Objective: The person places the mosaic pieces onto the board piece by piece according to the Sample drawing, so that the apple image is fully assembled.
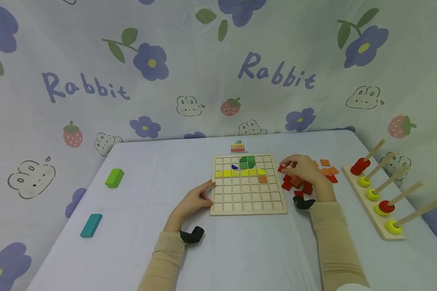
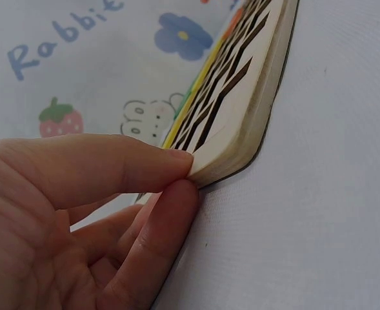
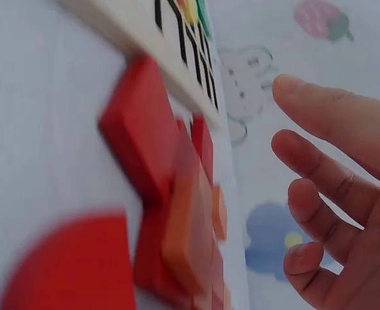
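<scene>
Just right of the square grid board (image 1: 249,198), red and orange tiles (image 1: 295,181) lie loosely heaped beneath the nearer right hand (image 1: 305,169), its fingers parted and empty, while the left hand (image 1: 192,201) touches the board's left edge with its fingertips.

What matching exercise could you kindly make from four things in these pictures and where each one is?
Things:
1. left hand
2. right hand
3. card
4. teal block

Places:
A. just beyond the board's far edge
B. well to the left of the left hand
C. over the loose pieces
D. touching the board's left side

Pairs: 1-D, 2-C, 3-A, 4-B
</scene>
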### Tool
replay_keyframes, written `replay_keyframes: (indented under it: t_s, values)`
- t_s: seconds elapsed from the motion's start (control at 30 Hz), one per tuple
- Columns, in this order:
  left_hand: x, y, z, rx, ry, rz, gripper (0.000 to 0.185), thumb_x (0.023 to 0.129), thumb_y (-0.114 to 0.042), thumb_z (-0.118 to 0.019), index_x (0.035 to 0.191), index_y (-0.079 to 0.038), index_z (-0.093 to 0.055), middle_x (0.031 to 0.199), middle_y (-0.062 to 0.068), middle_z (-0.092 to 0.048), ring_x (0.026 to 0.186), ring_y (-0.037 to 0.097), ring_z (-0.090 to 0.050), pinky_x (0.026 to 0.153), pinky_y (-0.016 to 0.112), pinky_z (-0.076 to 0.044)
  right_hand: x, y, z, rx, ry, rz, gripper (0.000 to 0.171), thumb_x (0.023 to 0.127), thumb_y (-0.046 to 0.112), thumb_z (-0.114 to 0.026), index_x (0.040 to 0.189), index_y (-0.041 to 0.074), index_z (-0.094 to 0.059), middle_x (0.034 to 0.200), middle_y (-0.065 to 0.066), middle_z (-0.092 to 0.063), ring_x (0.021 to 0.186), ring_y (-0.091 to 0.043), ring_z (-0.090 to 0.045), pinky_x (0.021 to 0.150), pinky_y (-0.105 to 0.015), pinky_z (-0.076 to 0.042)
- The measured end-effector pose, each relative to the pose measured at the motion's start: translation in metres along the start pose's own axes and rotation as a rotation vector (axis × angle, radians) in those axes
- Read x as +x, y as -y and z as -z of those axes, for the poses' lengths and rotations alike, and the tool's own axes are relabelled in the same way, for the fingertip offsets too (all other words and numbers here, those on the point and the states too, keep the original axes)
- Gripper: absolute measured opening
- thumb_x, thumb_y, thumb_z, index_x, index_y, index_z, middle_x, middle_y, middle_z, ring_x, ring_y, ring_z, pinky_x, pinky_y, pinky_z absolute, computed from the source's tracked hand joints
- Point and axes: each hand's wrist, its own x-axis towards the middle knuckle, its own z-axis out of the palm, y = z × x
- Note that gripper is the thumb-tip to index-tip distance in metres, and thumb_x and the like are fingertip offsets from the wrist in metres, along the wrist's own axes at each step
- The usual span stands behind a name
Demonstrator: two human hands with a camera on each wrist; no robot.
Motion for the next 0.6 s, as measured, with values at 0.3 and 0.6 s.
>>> replay_keyframes:
  t_s: [0.3,0.6]
  values:
    - [0.0,-0.003,0.0,0.008,0.005,0.011,0.069,0.073,-0.001,-0.07,0.137,-0.013,-0.047,0.149,0.004,-0.03,0.071,0.014,-0.049,0.063,0.025,-0.04,-0.02,-0.03,0.024,0.102,0.092,-0.156,0.034,0.083,0.022,-0.068,0.111,0.004,-0.065,0.1,-0.014,-0.061,0.079,-0.023,-0.051,0.061,-0.031,-0.047]
    - [-0.001,-0.005,0.001,-0.016,0.013,0.001,0.069,0.074,0.0,-0.07,0.137,-0.011,-0.046,0.15,0.006,-0.029,0.071,0.015,-0.047,0.062,0.025,-0.039,-0.021,-0.03,0.023,0.114,0.293,-0.14,0.039,0.075,0.008,-0.07,0.114,0.005,-0.065,0.11,-0.014,-0.053,0.096,-0.027,-0.043,0.074,-0.03,-0.042]
